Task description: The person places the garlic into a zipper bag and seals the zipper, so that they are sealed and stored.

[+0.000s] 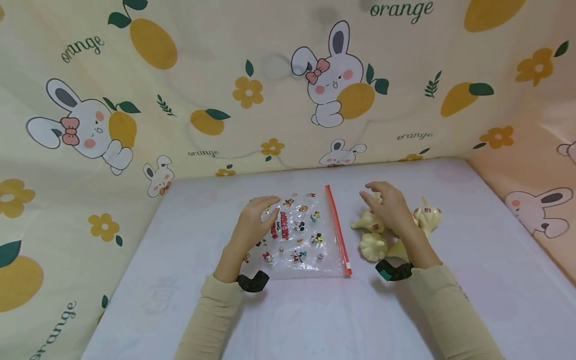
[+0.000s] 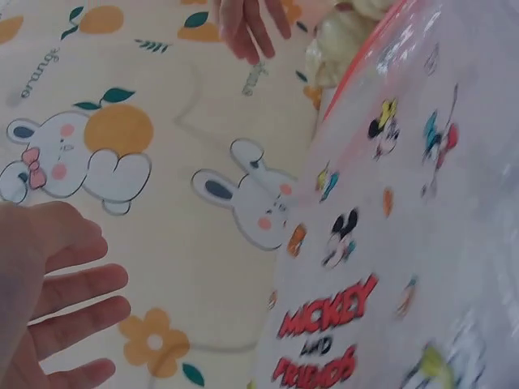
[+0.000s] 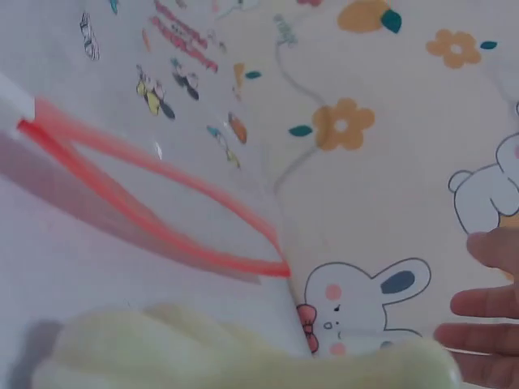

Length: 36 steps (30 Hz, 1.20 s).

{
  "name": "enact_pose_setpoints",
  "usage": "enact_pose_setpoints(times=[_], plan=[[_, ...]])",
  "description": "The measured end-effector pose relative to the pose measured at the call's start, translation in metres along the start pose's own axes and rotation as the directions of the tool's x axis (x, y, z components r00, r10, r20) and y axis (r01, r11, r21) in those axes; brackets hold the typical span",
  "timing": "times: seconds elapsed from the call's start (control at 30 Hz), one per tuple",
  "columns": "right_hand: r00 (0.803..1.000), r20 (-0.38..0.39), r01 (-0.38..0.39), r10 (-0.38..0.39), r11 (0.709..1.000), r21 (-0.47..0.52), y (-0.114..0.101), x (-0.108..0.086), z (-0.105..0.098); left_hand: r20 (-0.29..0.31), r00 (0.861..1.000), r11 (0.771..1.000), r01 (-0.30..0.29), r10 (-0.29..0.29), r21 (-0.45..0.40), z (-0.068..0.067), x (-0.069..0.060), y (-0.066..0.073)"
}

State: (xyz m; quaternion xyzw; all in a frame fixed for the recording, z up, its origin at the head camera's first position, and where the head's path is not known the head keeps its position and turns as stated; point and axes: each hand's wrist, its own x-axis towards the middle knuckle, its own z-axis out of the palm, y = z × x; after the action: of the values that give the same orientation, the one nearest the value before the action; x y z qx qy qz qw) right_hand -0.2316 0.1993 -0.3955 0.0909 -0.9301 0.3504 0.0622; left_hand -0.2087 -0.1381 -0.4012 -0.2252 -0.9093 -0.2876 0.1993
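A clear zip bag (image 1: 310, 220) with cartoon prints and a red zip edge lies flat on the table, its zip side to the right. In the right wrist view the two red zip strips (image 3: 162, 223) stand apart, leaving a gap in the mouth. My left hand (image 1: 253, 222) hovers over the bag's left part, thumb and fingers apart, holding nothing. Over a group of garlic bulbs (image 1: 373, 246) is my right hand (image 1: 391, 207), its fingers spread and loosely bent, with nothing in them. That hand and its wrist hide part of the garlic.
A white-covered table (image 1: 306, 320) carries everything. Behind it and along the sides hangs a cream cloth (image 1: 288, 65) printed with rabbits and oranges. Another garlic bulb (image 1: 427, 216) lies right of my right wrist. Each wrist wears a black camera band (image 1: 253, 281).
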Motion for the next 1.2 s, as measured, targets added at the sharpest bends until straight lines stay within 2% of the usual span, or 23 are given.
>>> enact_pose_setpoints(times=[0.23, 0.5, 0.63, 0.8, 0.97, 1.07, 1.2], plan=[[0.999, -0.026, 0.021, -0.019, 0.997, 0.068, 0.001, -0.004, 0.01, 0.04, 0.995, 0.996, -0.085, 0.086, -0.039, 0.02, 0.001, 0.008], [1.0, -0.009, 0.001, 0.0, 0.994, 0.114, 0.0, -0.006, 0.014, 0.082, 0.978, 0.98, -0.185, 0.191, -0.073, 0.041, 0.004, 0.019], [1.0, -0.02, 0.009, -0.007, 0.993, 0.118, 0.001, -0.006, 0.016, 0.1, 0.959, 0.963, -0.258, 0.266, -0.082, 0.053, 0.006, 0.025], [0.999, -0.027, 0.023, -0.02, 0.992, 0.122, 0.003, -0.004, 0.02, 0.112, 0.939, 0.945, -0.318, 0.325, -0.076, 0.069, 0.009, 0.033], [1.0, -0.027, 0.018, -0.015, 0.992, 0.121, 0.005, -0.004, 0.021, 0.134, 0.901, 0.907, -0.421, 0.414, 0.03, 0.084, 0.014, 0.039], [0.999, -0.032, 0.004, 0.0, 0.991, 0.131, 0.005, -0.005, 0.02, 0.162, 0.887, 0.893, -0.446, 0.432, 0.058, 0.09, 0.015, 0.043], [0.999, -0.036, -0.005, 0.01, 0.989, 0.145, 0.005, -0.006, 0.019, 0.249, 0.865, 0.879, -0.469, 0.436, 0.089, 0.095, 0.014, 0.051]])
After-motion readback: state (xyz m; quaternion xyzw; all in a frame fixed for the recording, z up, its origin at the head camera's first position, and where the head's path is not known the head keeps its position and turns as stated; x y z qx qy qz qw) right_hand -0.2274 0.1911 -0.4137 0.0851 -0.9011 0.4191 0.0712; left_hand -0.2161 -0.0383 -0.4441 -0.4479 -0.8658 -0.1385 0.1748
